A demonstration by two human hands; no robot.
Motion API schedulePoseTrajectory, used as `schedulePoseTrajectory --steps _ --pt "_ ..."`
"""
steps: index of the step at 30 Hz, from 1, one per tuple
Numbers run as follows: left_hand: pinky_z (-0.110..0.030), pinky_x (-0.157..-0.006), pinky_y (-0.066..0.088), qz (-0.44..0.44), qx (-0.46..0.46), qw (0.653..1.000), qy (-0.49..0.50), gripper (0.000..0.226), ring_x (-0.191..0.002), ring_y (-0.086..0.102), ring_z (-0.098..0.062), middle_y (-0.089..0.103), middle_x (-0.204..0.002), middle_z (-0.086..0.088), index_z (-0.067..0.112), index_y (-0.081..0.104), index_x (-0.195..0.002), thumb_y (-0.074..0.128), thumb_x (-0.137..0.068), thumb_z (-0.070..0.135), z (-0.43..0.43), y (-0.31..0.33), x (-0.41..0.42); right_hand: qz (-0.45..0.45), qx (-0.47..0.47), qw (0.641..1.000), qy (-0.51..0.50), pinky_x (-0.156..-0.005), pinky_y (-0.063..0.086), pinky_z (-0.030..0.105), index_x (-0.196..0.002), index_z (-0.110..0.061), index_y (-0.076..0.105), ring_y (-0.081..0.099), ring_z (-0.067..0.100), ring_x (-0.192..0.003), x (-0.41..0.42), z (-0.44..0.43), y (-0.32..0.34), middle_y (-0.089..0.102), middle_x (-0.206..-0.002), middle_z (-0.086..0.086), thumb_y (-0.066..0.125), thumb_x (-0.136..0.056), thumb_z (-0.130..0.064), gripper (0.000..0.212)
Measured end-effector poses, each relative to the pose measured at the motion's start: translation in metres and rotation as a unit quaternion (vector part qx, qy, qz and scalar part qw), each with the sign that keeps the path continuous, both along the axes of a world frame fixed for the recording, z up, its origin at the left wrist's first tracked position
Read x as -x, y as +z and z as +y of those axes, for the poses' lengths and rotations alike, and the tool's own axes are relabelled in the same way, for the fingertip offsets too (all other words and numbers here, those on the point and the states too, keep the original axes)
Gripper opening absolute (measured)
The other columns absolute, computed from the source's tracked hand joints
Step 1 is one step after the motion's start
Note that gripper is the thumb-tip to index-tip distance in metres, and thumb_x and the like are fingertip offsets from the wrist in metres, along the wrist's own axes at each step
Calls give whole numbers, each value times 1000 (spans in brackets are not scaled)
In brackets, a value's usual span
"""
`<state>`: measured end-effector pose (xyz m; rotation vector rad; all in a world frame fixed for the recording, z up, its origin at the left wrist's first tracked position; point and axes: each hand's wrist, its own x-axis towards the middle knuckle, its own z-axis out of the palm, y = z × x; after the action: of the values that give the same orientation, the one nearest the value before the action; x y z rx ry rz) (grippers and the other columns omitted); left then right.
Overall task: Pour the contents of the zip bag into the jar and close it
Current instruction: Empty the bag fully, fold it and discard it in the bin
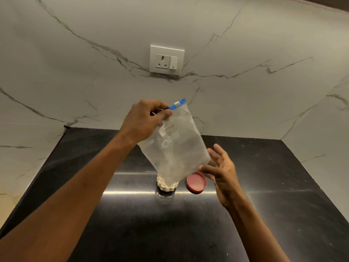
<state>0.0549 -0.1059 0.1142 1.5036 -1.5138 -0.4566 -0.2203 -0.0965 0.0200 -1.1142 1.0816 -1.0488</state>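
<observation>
Clear zip bag [175,148] pinched in L hand [145,120] grip, R hand [221,169] fingers relaxed, jar [167,186] below

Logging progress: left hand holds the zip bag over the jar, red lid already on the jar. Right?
No. Head view: left hand holds the zip bag over the jar, but the red lid lies on the counter beside the jar.

This looks like a home kitchen. A polished black stone countertop [264,195] spans 4 to 8 o'clock, with white veined marble-look walls [85,63] wrapped around it. A socket-and-switch plate [167,60] sits at 12 o'clock, and a jar [167,186] stands on the counter toward 6 o'clock.
</observation>
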Motion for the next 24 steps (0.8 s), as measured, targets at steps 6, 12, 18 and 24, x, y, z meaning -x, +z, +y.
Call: schedulePoseTrajectory --steps 6,12,18,24 --pt "-46 -85 62 -133 -125 980 -77 11 -83 70 -11 74 -87 13 31 80 -105 74 -97 34 2 23 10 54 127 990 -11 -104 54 41 -138 -28 61 62 12 -127 -24 -6 32 66 -137 -6 77 -92 -27 49" --pt "-38 -80 58 -154 -174 962 -144 9 -79 67 -12 74 -83 13 31 81 -103 76 -95 33 7 24 22 30 190 981 -18 -87 64 44 -115 -14 75 75 25 -103 -43 -18 49 78 -109 6 67 -99 -16 18" --pt "-45 -88 63 -133 -166 962 -174 22 -90 72 -9 77 -96 12 31 79 -110 72 -95 46 15 18 23 20 191 981 -5 -80 64 33 -100 -19 79 76 23 -92 -45 -16 47 80 -97 5 72 -89 -30 17" --pt "-49 -87 62 -125 -112 975 -143 24 -92 71 -12 78 -98 8 27 81 -112 68 -99 43 18 6 36 18 175 984 3 -78 63 32 -100 -18 77 75 20 -89 -50 -14 39 78 -95 5 64 -101 -14 13"
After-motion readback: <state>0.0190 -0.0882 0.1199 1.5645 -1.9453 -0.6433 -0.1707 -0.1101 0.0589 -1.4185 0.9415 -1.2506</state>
